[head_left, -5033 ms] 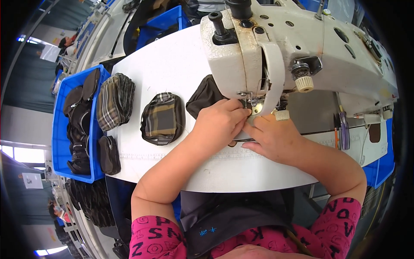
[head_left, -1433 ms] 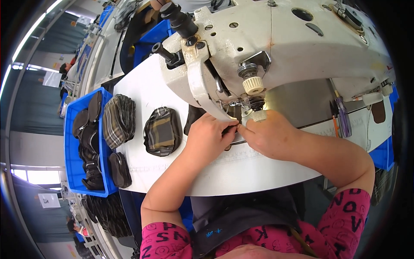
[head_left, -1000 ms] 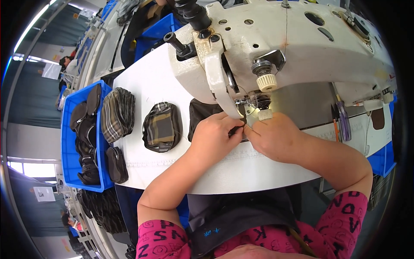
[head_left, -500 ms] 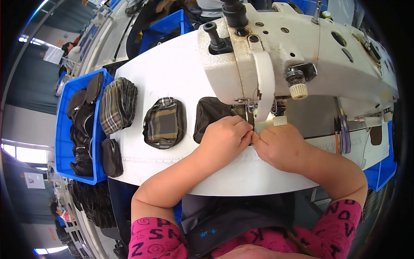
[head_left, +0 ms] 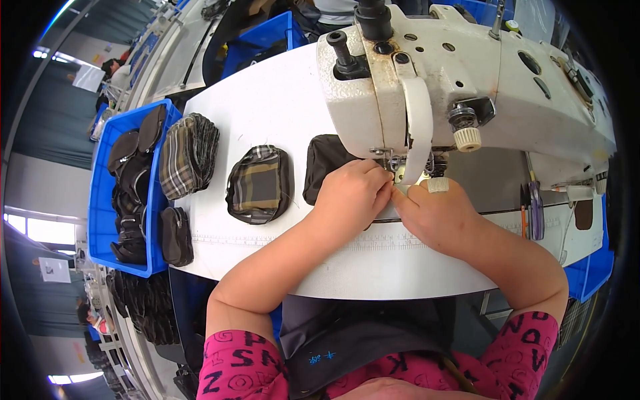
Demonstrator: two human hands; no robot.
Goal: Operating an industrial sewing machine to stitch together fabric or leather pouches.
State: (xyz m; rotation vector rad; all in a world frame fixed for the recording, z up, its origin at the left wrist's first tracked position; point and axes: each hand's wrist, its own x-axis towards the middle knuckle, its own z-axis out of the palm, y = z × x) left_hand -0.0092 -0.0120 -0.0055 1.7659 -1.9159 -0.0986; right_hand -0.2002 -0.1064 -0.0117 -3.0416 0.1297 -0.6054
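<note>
A white sewing machine [head_left: 360, 107] stands over the table, its presser foot [head_left: 393, 162] low by a zipper strip. Under its head lies a dark brown fabric pouch [head_left: 321, 163]. My left hand [head_left: 355, 197] pinches the pouch's edge just in front of the foot, with bunched fingers largely hiding it. My right hand [head_left: 437, 213] has curled fingers meeting the left's fingertips on that same piece, partly behind a cream knob [head_left: 437, 185]. A plaid-lined pouch [head_left: 259, 185] sits separately to the left of them.
Stacked plaid pieces [head_left: 187, 153] and a dark pouch [head_left: 175, 237] border a blue bin [head_left: 100, 220] of black pouches. A screwdriver [head_left: 535, 213] and orange-handled tool [head_left: 523, 217] lie right on the white table [head_left: 347, 273]. Co-workers and more blue bins appear beyond.
Since half a second ago both hands and the dark pouch have moved slightly away from me, toward the needle, covering more of the zipper. The camera's view has shifted a little too.
</note>
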